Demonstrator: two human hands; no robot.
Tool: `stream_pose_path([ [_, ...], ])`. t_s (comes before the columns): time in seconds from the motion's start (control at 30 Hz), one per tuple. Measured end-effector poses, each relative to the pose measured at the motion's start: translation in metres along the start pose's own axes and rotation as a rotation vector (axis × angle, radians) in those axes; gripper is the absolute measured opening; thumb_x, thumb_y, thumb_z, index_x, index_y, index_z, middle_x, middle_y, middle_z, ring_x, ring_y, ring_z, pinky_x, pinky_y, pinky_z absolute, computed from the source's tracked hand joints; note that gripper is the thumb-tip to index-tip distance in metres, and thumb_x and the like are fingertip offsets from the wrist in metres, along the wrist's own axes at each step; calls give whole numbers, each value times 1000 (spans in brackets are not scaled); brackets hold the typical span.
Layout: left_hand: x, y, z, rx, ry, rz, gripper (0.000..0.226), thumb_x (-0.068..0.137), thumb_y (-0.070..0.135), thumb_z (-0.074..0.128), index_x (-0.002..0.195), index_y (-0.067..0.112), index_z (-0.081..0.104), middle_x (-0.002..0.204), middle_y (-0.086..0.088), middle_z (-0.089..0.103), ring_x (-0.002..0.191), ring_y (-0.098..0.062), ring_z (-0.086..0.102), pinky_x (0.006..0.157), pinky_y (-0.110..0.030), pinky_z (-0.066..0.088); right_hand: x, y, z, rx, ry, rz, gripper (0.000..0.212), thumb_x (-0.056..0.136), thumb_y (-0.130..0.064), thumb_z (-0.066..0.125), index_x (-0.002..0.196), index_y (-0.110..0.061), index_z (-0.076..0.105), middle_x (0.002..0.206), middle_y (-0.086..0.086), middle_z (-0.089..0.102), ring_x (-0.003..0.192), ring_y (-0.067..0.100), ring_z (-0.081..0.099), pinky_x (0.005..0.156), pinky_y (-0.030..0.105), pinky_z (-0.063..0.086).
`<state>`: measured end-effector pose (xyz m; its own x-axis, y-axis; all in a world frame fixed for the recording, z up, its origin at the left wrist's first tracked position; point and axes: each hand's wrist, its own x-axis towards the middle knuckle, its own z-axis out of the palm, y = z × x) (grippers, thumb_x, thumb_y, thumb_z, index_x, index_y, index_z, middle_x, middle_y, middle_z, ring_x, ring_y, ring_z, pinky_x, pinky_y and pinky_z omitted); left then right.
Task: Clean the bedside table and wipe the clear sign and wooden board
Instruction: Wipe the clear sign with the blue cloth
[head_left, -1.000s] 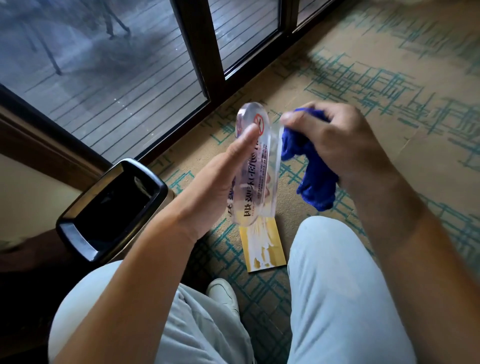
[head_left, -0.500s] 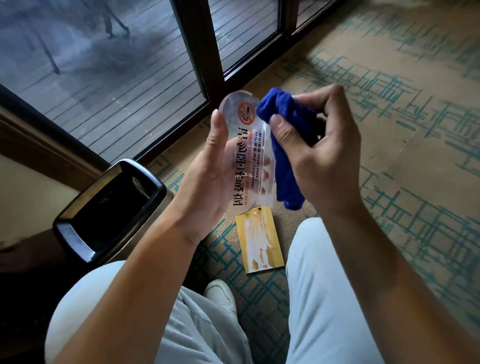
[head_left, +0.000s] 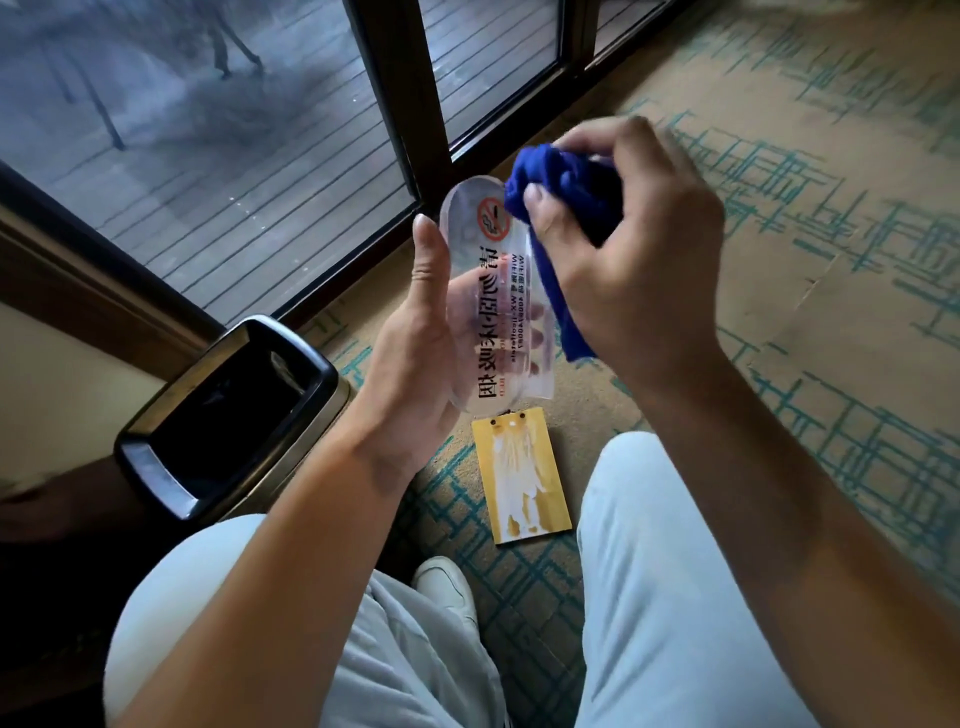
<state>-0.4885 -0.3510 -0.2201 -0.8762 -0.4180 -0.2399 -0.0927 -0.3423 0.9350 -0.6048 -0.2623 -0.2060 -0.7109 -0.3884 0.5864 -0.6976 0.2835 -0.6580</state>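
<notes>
We see the left hand (head_left: 415, 343) cupping a clear oval acrylic sign (head_left: 493, 306) printed with a red no-smoking symbol and black characters, fingers behind it, thumb along its left edge. The right hand (head_left: 628, 260) grips a bunched deep-blue cloth (head_left: 561, 197) against the sign's upper right edge. Below, a yellow rectangular wooden board (head_left: 522, 478) lies on the patterned carpet (head_left: 779, 260), near a black rectangular bin (head_left: 228, 410).

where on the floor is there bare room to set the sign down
Open carpet right of the right hand, running toward the window frame. Crowded: the strip between the bin and right knee, taken by the board and shoe.
</notes>
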Motion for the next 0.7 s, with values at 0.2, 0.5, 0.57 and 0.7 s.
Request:
stream_pose_path([
  [0.2,2,-2,-5,-7,-3,40,96,102,61,-2,125,-9,60,101,-23,71,87,-30,67,81,-35,54,-35,-13,4,-107,-99,-81,32,87,-35,68,115,-21,72,104,4,63,81,25,66,66,35,54],
  [0.5,7,2,-20,-193,79,45,90,98,70,10,111,0,65,93,-15,67,83,-26,61,80,-35,49,-79,-18,-7,22,-289,-149,37,84,-30,72,119,-19,72,103,4,63,77,23,65,64,38,56],
  [0.57,7,6,-21,-244,77,21,92,97,72,9,113,0,63,94,-15,66,84,-25,61,80,-34,52,-78,-20,-10,96,-303,-146,35,84,-30,73,117,-19,73,103,3,65,80,24,67,67,39,56],
  [0.7,4,4,-7,-211,36,-17,87,99,68,6,118,7,64,100,-12,76,94,-22,72,82,-31,59,-39,-25,-3,62,-197,-142,34,87,-32,71,118,-18,69,109,4,68,92,25,67,78,42,55],
])
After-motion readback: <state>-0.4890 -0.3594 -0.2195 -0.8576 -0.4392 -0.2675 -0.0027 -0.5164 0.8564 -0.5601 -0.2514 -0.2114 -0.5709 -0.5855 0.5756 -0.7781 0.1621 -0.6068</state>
